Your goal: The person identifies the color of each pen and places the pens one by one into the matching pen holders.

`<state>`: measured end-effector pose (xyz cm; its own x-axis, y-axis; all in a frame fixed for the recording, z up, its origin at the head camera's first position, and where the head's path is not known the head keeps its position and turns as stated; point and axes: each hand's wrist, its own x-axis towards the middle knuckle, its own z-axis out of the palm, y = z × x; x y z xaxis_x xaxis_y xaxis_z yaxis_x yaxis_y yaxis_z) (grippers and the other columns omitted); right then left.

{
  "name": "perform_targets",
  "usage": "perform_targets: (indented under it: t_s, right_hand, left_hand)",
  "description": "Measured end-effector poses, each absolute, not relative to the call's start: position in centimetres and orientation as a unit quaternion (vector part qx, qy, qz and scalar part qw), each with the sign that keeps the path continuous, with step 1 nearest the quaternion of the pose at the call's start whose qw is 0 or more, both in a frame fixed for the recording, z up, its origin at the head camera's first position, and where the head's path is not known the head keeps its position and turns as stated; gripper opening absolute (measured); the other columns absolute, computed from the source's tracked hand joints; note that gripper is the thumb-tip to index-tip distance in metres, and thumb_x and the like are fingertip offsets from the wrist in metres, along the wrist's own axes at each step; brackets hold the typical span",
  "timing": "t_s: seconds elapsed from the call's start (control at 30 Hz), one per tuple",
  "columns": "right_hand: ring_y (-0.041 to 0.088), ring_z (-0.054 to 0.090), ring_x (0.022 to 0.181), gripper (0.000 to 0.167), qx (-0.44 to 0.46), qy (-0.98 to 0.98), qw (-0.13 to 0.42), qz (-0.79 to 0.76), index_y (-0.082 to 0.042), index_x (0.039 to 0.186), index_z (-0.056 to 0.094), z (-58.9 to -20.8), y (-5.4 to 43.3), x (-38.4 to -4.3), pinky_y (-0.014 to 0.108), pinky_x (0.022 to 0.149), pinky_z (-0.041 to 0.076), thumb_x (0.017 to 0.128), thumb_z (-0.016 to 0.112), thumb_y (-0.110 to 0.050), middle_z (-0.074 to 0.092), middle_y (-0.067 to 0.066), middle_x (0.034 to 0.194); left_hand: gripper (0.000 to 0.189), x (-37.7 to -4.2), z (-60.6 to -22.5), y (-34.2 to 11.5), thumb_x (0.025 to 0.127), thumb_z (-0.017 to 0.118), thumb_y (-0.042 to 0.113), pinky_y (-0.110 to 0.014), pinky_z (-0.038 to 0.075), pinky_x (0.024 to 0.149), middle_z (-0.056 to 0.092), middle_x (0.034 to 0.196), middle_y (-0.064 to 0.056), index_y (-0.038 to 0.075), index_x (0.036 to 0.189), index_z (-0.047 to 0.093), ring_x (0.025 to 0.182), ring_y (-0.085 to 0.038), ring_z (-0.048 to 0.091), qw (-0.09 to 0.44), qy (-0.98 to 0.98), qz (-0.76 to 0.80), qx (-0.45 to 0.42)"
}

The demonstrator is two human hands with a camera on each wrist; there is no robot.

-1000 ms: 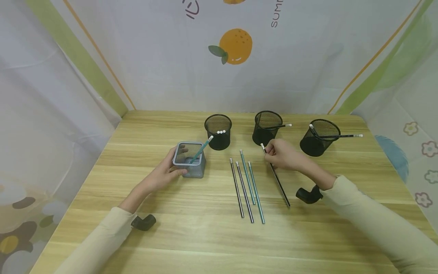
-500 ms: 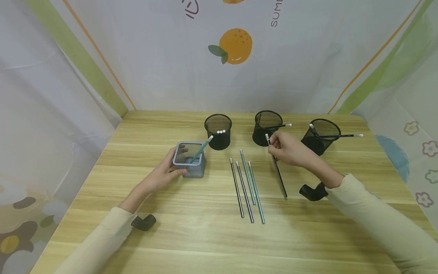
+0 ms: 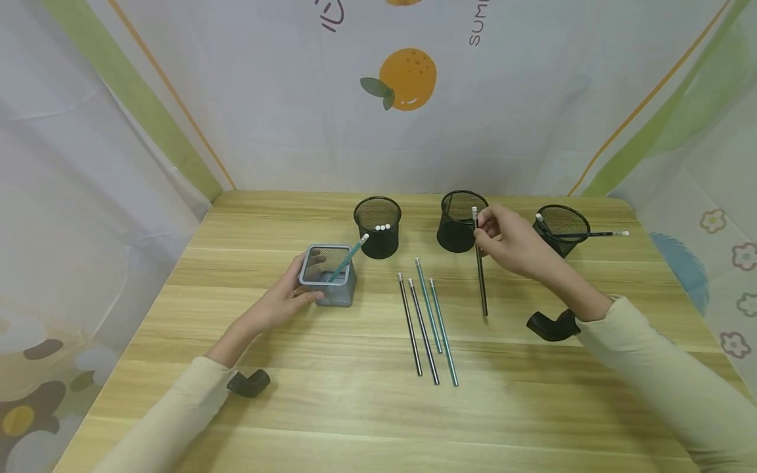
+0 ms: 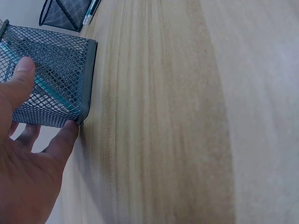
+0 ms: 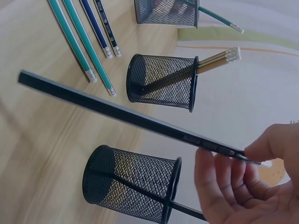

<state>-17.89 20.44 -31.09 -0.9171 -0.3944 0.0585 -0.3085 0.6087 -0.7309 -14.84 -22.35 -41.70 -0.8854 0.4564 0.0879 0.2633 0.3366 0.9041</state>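
Observation:
My right hand pinches a black pencil near its white eraser end. The pencil hangs nearly upright, eraser up, in front of the middle round black mesh pencil cup. In the right wrist view the pencil is off the table, thumb on one side and fingertips on the other. With thumb and fingers around its side, my left hand grips a grey square mesh pencil cup standing on the table. A teal pencil leans inside that cup, eraser up.
Two dark pencils and two teal pencils lie side by side mid-table. Behind them, the left round black cup holds pencils with white erasers. The right round black cup holds two dark pencils, one leaning over its rim.
My right hand has raised the black pencil and moved it back and slightly right, turning it more upright. My left hand and the grey cup have stayed put.

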Motion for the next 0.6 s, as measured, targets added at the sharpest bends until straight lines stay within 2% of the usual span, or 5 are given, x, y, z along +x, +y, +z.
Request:
perform_targets:
  t_s: [0.23, 0.6]
  right_hand:
    - [0.030, 0.060, 0.096, 0.018, -0.209, 0.886, 0.014, -0.413, 0.007, 0.117, 0.048, -30.7, 20.7, -17.7, 0.023, 0.072, 0.054, 0.105, 0.052, -0.006, 0.057, 0.020, 0.108]
    - [0.021, 0.059, 0.091, 0.012, -0.252, 0.863, -0.064, -0.434, 0.007, 0.113, 0.047, -29.5, 21.4, -17.7, 0.018, 0.075, 0.052, 0.103, 0.052, 0.001, 0.055, 0.016, 0.106]
  left_hand:
    - [0.078, -14.8, -41.6, -22.3, 0.099, 0.064, 0.000, -0.061, 0.032, 0.113, 0.029, 0.158, -0.026, 0.008, 0.160, 0.016, 0.144, -0.045, 0.030, 0.091, 0.812, 0.532, 0.221]
    - [0.079, -14.8, -41.7, -22.3, 0.099, 0.064, 0.000, -0.061, 0.032, 0.113, 0.029, 0.158, -0.027, 0.008, 0.160, 0.016, 0.144, -0.045, 0.030, 0.092, 0.812, 0.533, 0.221]
